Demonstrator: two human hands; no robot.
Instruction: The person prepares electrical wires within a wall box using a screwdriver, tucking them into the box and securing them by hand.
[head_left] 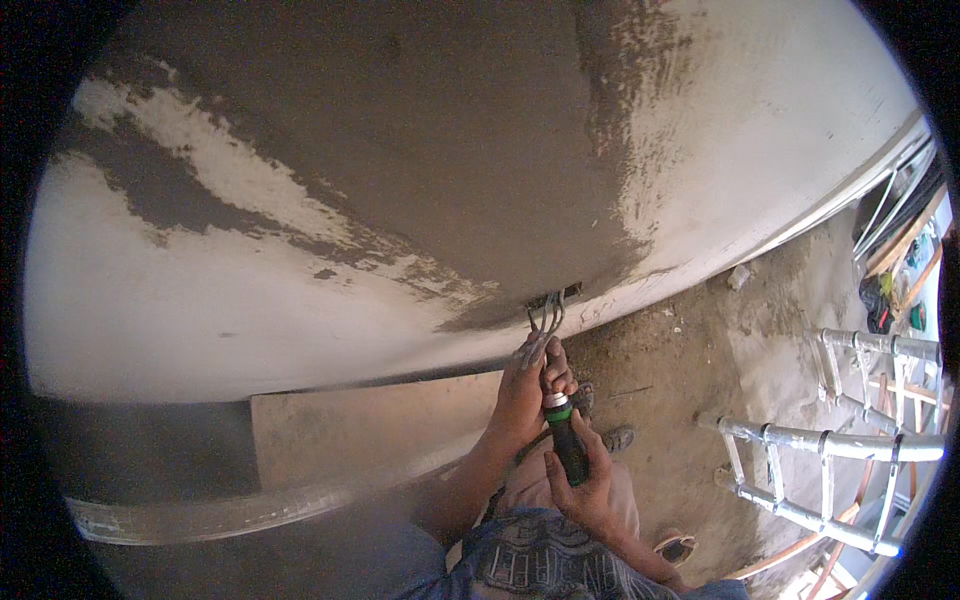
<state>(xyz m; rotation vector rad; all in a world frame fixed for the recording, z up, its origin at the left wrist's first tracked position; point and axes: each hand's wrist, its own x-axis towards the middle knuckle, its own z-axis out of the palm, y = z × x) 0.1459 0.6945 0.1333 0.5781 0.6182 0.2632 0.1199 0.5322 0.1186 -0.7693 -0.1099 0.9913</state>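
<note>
Several grey wires [546,322] come out of a small opening [568,292] low in the plastered wall [480,130]. My left hand [524,392] is closed around these wires, just below the opening; its fingertips also lie close to the silver collar of a screwdriver. The screwdriver [567,445] has a thick dark handle with a green ring, and my right hand [592,482] grips that handle from the right and below. Its shaft and tip are hidden behind my left fingers, so I cannot tell whether the tip touches the wires.
Dark, damp-looking plaster covers the wall's middle, with pale patches beside it. A flat board [380,430] and a long pale bar [230,515] are at the left. At the right stands a metal ladder [826,442] on the dirty floor [690,400]. A shoe [620,438] shows below my hands.
</note>
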